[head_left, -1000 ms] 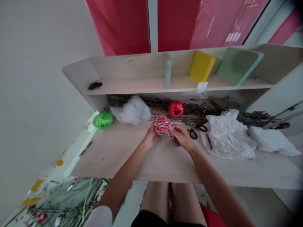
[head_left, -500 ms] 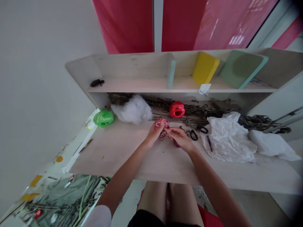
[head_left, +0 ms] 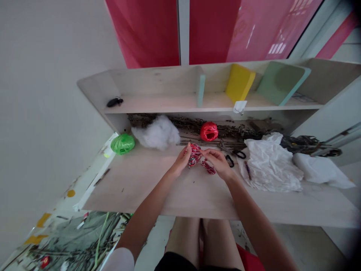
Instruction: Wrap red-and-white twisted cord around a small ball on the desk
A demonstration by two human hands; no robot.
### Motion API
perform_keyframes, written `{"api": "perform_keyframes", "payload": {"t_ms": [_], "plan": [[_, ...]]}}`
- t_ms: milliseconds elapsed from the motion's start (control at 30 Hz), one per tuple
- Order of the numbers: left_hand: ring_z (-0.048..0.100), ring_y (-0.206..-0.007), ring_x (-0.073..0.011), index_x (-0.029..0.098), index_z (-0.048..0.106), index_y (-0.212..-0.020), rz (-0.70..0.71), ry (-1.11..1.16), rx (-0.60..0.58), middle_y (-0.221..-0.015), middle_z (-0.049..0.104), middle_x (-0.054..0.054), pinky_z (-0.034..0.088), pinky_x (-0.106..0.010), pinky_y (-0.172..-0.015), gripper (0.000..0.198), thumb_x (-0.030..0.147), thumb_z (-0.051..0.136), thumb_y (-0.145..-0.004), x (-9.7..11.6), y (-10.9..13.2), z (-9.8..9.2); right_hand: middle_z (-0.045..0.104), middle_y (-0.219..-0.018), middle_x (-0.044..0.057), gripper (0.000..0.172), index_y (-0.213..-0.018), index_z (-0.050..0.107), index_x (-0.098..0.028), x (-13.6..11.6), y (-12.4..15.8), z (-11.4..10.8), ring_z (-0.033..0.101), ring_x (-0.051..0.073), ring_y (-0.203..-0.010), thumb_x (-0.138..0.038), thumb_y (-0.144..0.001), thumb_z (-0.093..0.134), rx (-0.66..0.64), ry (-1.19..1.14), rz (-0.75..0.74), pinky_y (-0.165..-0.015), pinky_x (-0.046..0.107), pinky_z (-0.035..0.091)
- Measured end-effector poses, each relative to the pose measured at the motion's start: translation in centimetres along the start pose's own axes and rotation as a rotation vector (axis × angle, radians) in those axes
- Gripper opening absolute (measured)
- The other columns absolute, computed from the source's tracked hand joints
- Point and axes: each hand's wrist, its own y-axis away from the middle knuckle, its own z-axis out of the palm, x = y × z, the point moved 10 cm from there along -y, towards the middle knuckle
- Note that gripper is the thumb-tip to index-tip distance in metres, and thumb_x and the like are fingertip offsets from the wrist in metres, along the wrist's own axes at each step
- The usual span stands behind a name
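My left hand (head_left: 182,161) is closed around a ball of red, white and dark mixed yarn (head_left: 194,155), held just above the desk. At the right side of the ball, my right hand (head_left: 216,162) pinches what looks like a strand of the same yarn. Below the right fingers a smaller bundle of this yarn (head_left: 208,167) lies on the desk or hangs close to it; which one I cannot tell. A pair of black-handled scissors (head_left: 229,161) lies beside my right hand, its blades partly out of sight.
Behind my hands are a red string roll (head_left: 209,131), white stuffing (head_left: 158,133) and dry stems (head_left: 186,122). A green string roll (head_left: 123,144) sits left. Crumpled white paper (head_left: 272,165) with a pen (head_left: 247,170) lies right. A shelf (head_left: 158,102) overhangs the desk's back.
The left hand has turned the ball so more of it shows. My right hand has drawn slightly away from it, and the smaller yarn bundle is now more visible. The view has shifted slightly.
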Motion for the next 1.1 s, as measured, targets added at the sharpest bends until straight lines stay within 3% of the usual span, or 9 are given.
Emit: {"api": "perform_keyframes", "payload": {"t_ms": [200,333,467,600,733,900,1100], "plan": [[0.066,-0.078,-0.0161,0.016,0.066,-0.101,0.057,-0.045,0.064,-0.089,0.072,-0.007,0.049,-0.025,-0.070,0.057,0.066,0.062,-0.072,0.2,-0.3,-0.9,0.061,-0.061,0.001,0.038,-0.061,0.066,-0.020,0.3,-0.1,-0.6,0.048,0.011,-0.054,-0.057,-0.060,0.076,0.041,-0.007,0.006,-0.051,0.024,0.037],[0.067,-0.081,-0.0163,0.017,0.067,-0.102,0.036,0.020,0.099,-0.090,0.072,-0.007,0.051,-0.026,-0.074,0.056,0.064,0.064,-0.072,0.1,-0.3,-1.0,0.059,-0.060,0.001,0.039,-0.062,0.065,-0.020,0.6,-0.4,-0.8,0.047,0.011,-0.054,-0.058,-0.061,0.074,0.056,0.017,-0.001,-0.049,0.024,0.036],[0.068,-0.079,-0.0178,0.017,0.065,-0.107,-0.034,0.111,0.079,-0.089,0.073,-0.008,0.052,-0.025,-0.068,0.060,0.066,0.062,-0.073,-0.3,-0.1,-0.5,0.052,-0.055,-0.001,0.043,-0.062,0.063,-0.019,1.1,-0.5,-0.6,0.040,0.009,-0.049,-0.061,-0.063,0.073,0.052,0.033,0.017,-0.044,0.024,0.028],[0.070,-0.076,-0.0188,0.016,0.065,-0.113,-0.190,0.182,0.058,-0.090,0.074,-0.010,0.053,-0.025,-0.059,0.063,0.068,0.050,-0.080,-1.1,0.2,-0.5,0.045,-0.051,-0.003,0.047,-0.059,0.059,-0.018,1.1,-0.5,-0.6,0.033,0.007,-0.045,-0.064,-0.062,0.071,0.055,0.057,0.033,-0.043,0.023,0.024],[0.071,-0.077,-0.0204,0.015,0.064,-0.118,-0.269,0.304,0.067,-0.094,0.074,-0.012,0.057,-0.029,-0.063,0.070,0.070,0.037,-0.085,-0.9,0.5,-0.9,0.041,-0.049,-0.005,0.051,-0.059,0.057,-0.018,0.7,-0.4,-1.0,0.032,0.006,-0.043,-0.066,-0.056,0.072,0.102,0.079,0.026,-0.042,0.023,0.023],[0.071,-0.082,-0.0220,0.011,0.061,-0.122,-0.317,0.414,0.059,-0.097,0.074,-0.014,0.058,-0.032,-0.071,0.072,0.066,0.028,-0.089,-0.6,0.7,-0.6,0.041,-0.047,-0.006,0.053,-0.061,0.058,-0.018,1.0,-0.2,-0.2,0.029,0.005,-0.040,-0.068,-0.055,0.071,0.062,0.062,0.102,-0.040,0.022,0.020],[0.069,-0.094,-0.0220,0.011,0.051,-0.134,-0.290,0.624,0.038,-0.108,0.071,-0.016,0.056,-0.034,-0.083,0.077,0.068,0.027,-0.088,-0.1,0.7,-0.3,0.041,-0.048,-0.006,0.055,-0.062,0.059,-0.017,1.5,-0.2,-0.2,0.031,0.005,-0.041,-0.070,-0.054,0.070,0.055,0.078,0.121,-0.039,0.021,0.022]]}}
